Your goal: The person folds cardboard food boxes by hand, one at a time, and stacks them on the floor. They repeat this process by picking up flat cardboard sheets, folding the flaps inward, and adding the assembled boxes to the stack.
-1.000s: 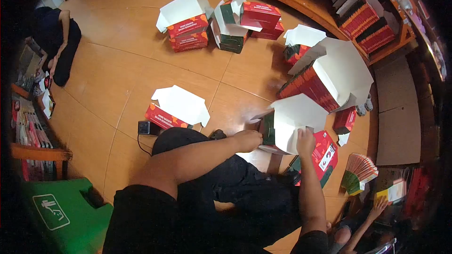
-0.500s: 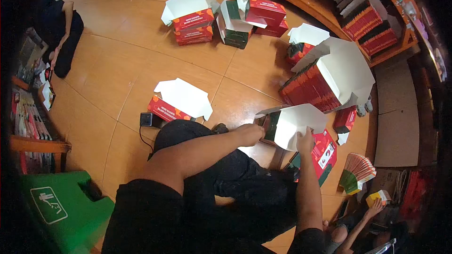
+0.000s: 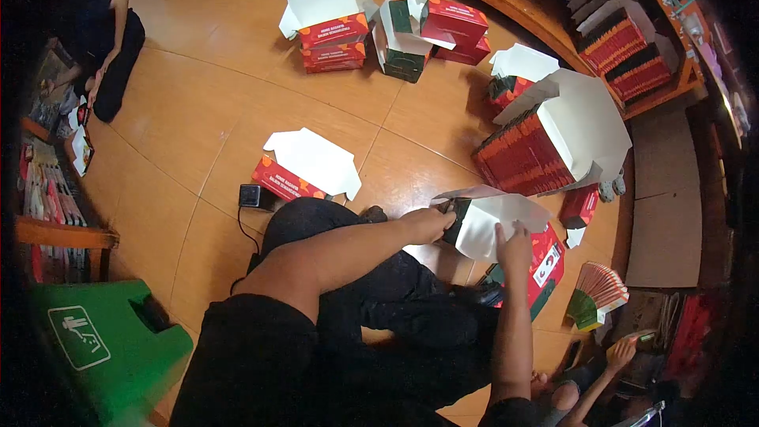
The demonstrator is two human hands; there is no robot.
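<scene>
A part-folded cardboard box (image 3: 489,225), white inside with a dark green side panel, is between my hands above the floor. My left hand (image 3: 429,224) grips its left end, fingers closed around the dark panel's edge. On the right, my right hand (image 3: 515,247) pinches the white wall with thumb and fingertips. Just behind that hand lies a flat red and green carton (image 3: 549,257) with a white label. My crossed legs (image 3: 371,269) are close below the box.
Beyond my knee lies a red box (image 3: 288,178) with a white lid, beside a black adapter (image 3: 251,196). A large stack of red cartons (image 3: 526,150) stands ahead. More red boxes (image 3: 334,39) are farther back. A green stool (image 3: 111,348) is at left. Two other people sit nearby.
The box has tipped and its white walls have drawn closer together. My right hand's fingers have shifted on the wall. At lower right, another person's hand has moved with a small box.
</scene>
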